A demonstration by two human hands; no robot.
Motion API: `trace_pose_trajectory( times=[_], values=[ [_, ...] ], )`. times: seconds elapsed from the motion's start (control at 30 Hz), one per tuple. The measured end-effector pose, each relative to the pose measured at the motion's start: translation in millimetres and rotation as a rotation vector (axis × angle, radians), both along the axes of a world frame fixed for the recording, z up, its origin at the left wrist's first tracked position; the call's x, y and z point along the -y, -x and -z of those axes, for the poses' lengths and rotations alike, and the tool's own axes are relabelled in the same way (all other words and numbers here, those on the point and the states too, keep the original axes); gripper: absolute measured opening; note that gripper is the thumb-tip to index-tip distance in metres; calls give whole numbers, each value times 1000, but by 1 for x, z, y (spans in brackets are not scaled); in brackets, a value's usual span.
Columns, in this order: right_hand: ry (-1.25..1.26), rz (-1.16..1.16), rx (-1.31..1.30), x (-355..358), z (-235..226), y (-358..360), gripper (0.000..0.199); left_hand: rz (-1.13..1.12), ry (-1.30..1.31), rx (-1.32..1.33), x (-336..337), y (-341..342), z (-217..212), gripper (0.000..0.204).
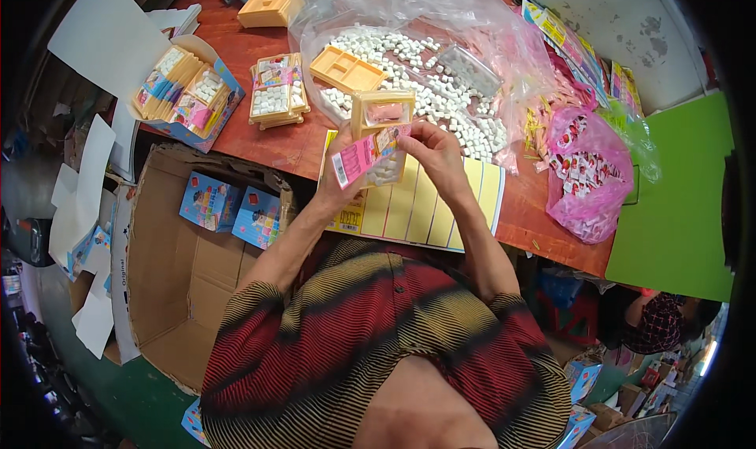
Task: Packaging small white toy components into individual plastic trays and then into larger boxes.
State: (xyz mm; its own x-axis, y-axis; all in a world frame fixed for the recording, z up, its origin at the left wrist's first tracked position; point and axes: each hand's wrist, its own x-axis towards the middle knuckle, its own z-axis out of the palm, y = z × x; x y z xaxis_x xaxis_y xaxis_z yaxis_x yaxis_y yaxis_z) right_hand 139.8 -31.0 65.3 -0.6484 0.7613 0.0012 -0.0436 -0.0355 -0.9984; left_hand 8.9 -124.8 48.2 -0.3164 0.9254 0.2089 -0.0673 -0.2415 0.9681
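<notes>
Here's the left hand (337,146), curled around the left side of a cream tray (357,116), holding it up above the near edge of the worktop (543,213). And the right hand (441,156) comes in from the right, thumb and fingertip pinching the far right end of a pink label (364,154)! That label lies at a slant across the tray's middle, its near left end by the left hand; whether any of it has stuck, I can't tell.

The slant looks like the thing to watch. The sound play, I'd say, is to square the label to the tray's edges before pressing, then smooth it from one end to the other so no crease gets in. Keep that left grip firm but level: the pink block (384,113) and white pieces (386,170) inside could well spill if the tray tips. Fingertips on the label's very edge seem best, sparing any glue. Beneath it all, the yellow sheet (429,205) lies flat on the worktop.
</notes>
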Motion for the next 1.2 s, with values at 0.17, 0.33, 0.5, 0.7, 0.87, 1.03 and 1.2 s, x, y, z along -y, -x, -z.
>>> trace_pose_trajectory(
  times=[0.17,0.33,0.5,0.7,0.87,1.03,1.2],
  values=[
    [226,-146,5,1,-8,-6,18,167,82,259,-5,7,-1,31],
    [492,-105,-174,3,19,-7,23,345,313,614,-15,22,-12,34],
    [583,120,-203,11,7,-5,20,-546,146,-512,-12,15,-20,29],
    [400,182,-107,20,-3,0,20,-649,-50,-1226,5,-15,-44,32],
    [220,194,-78,31,-5,8,18,-511,80,-931,1,-6,-36,34],
    [126,113,-24,35,-9,12,18,-288,226,-274,3,10,-31,28],
    [74,-227,10,25,-8,22,19,111,371,245,22,35,-28,24]
  ],
)
